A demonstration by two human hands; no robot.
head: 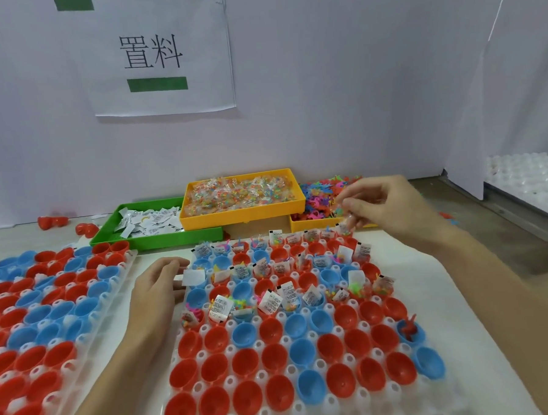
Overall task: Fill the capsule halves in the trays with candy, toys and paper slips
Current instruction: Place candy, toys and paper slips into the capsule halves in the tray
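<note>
At far left, your second tray [128, 262], a clear moulded plastic sheet, carries smooth red and blue egg-shaped capsule halves [40, 314], all sitting open side up. A strip of bare tabletop separates its right edge from the main tray [308, 334].

Your left hand [158, 291] rests in that strip, against the main tray's left edge, with fingers loosely bent; the fingertips appear to touch a blank white paper slip [193, 277], though whether they pinch it cannot be told.

Behind, a green bin [160, 240] holds folded printed slips; a yellow bin [244, 212] holds clear crinkly candy packets; a lower yellow bin [305, 226] holds small bright plastic toys.

In the main tray, the far rows are filled with slips, candy and toys; the near rows stand hollow, save one blue half with a red toy [408, 327].

Your right hand [383, 206] hovers over the tray's far right corner, fingertips pinching a small clear candy packet [346, 221]. Open tabletop lies to its right.
</note>
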